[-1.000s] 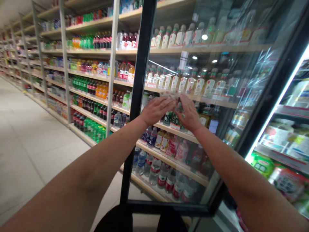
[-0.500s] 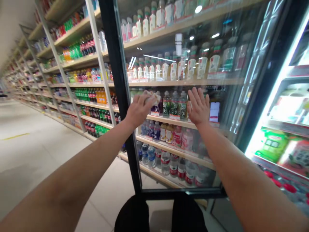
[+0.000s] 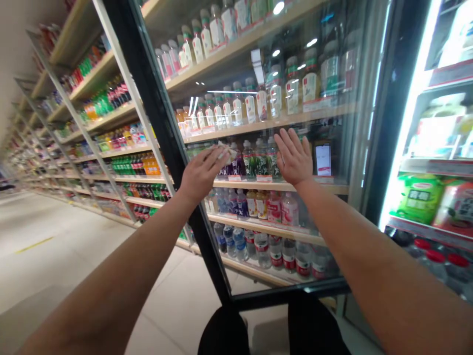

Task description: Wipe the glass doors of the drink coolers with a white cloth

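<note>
An open glass fridge door [image 3: 325, 74] with a black frame stands in front of me. My left hand [image 3: 201, 173] presses a crumpled white wipe [image 3: 226, 151] against the glass near the door's left frame bar. My right hand [image 3: 293, 158] lies flat on the glass with its fingers spread, a little to the right of the left hand. Rows of drink bottles [image 3: 258, 160] on wooden shelves show through the pane behind both hands.
The lit fridge interior [image 3: 436, 167] with packaged goods is at the right. Long shelves of bottled drinks [image 3: 111, 133] run down the left side of a tiled aisle [image 3: 55, 266]. My dark-clad knees [image 3: 225, 335] are at the bottom.
My hands have parted: a second ago both met on the wipe, now the left alone holds it further left while the right lies flat. The view has tilted and shifted.
</note>
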